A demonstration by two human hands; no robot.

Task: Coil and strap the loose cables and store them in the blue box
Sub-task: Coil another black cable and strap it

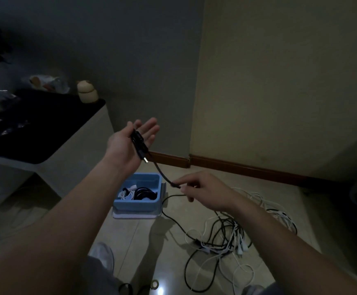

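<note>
My left hand point(130, 141) is raised palm up with fingers spread; the plug end of a black cable point(162, 173) lies across the palm under the thumb. The cable runs down to my right hand point(203, 190), which pinches it between thumb and fingers, then drops to the floor. The blue box point(137, 204) sits on the tiled floor below my hands, holding coiled black and white cables. A tangle of loose black and white cables point(232, 237) lies on the floor to the right.
A white cabinet with a dark top point(35, 133) stands at the left, carrying a small jar and bags. Walls with a brown skirting board point(237, 167) close the corner behind. My knees show at the bottom edge, with dark small rings point(154, 284) on the floor.
</note>
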